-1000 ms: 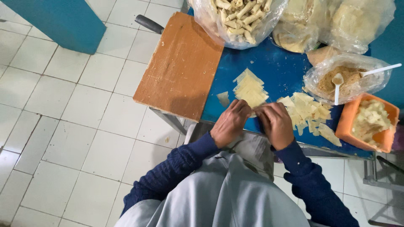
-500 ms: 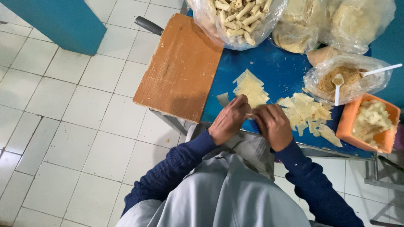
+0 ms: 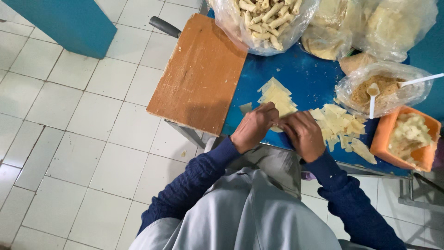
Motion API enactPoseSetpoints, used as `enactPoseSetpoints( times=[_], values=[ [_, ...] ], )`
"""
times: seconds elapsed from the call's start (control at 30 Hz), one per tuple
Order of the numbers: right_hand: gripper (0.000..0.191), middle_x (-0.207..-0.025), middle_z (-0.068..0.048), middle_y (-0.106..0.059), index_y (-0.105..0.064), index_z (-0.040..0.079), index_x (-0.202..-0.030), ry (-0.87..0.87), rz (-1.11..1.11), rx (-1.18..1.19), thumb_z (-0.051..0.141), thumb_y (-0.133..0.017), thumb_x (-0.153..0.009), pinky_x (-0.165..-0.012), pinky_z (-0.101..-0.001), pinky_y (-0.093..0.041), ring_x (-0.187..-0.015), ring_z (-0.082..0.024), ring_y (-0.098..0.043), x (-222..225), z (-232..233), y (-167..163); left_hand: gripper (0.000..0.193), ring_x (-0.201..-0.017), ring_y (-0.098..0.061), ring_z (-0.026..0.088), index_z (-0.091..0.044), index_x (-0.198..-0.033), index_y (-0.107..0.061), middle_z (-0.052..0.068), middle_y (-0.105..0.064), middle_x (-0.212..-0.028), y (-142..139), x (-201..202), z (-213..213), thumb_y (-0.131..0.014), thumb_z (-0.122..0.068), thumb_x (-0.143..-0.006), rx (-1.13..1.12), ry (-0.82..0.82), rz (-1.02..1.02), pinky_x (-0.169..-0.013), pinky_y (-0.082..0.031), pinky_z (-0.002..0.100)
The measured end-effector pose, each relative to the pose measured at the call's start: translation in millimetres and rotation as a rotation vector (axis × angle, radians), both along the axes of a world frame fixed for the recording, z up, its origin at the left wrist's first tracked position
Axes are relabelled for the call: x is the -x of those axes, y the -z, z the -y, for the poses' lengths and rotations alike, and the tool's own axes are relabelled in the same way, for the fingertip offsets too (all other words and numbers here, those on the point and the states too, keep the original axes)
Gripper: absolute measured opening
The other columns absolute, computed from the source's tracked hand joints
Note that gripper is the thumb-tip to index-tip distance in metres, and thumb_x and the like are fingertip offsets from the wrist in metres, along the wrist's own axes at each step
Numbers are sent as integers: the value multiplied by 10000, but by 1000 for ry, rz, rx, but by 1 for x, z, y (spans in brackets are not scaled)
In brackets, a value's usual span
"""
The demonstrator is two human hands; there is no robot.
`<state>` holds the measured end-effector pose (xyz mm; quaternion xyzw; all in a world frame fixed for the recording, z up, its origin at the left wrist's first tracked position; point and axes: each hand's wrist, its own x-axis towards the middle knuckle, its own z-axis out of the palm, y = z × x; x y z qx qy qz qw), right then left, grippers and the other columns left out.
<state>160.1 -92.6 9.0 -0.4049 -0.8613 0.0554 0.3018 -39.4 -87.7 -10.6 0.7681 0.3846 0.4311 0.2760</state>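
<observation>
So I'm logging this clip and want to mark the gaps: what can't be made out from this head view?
- What the left hand and right hand pinch between them: covered by the fingers.
- Orange tub contents: too blurred to identify.
- Clear bag of rolled pieces: its top is cut off by the upper edge.
- Blue table front edge: partly hidden by the person's arms.

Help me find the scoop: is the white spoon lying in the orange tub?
No, the white spoon stands in the clear bag of brown crumbs, beside the orange tub.
</observation>
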Motion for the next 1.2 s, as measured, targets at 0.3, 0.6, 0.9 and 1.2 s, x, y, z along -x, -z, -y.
enactPoseSetpoints(
  times=[0.3, 0.6, 0.9, 1.2],
  values=[
    [189, -1029, -130, -641, -694, 4, -1064, 54, 65, -120, 50, -739, -886, -834, -447, -498, -974, -340, -597, 3, 11, 2, 75, -1048, -558, 378, -2, -931, -545, 159, -506, -1038, -2, -3, 2, -555, 51, -879, -130, -63, -41, -842, -492, 457],
    [297, -1208, -65, -643, -702, 59, -1188, 199, 279, -224, 115, -634, -904, -952, -434, -453, -1147, -277, -580, 11, 30, 4, 198, -1098, -571, 336, -48, -1051, -576, 124, -512, -1117, -7, -3, 18, -596, -1, -860, -160, -131, -213, -858, -535, 419],
    [499, -1401, -1, -514, -585, 227, -1490, 361, 481, -249, 154, -623, -998, -991, -474, -378, -1211, -256, -479, 12, 23, 17, 365, -1193, -563, 287, -32, -1252, -597, 119, -523, -1239, 1, -1, 46, -662, -96, -898, -309, -168, -299, -980, -523, 386],
    [705, -1266, -18, -581, -548, 238, -1549, 126, 134, 14, -27, -561, -895, -946, -467, -382, -1098, -305, -501, 1, -22, -4, 422, -1227, -544, 271, 4, -1274, -593, 112, -543, -1295, 1, 4, 47, -700, -155, -898, -353, -136, -333, -1037, -504, 371]
  ],
)
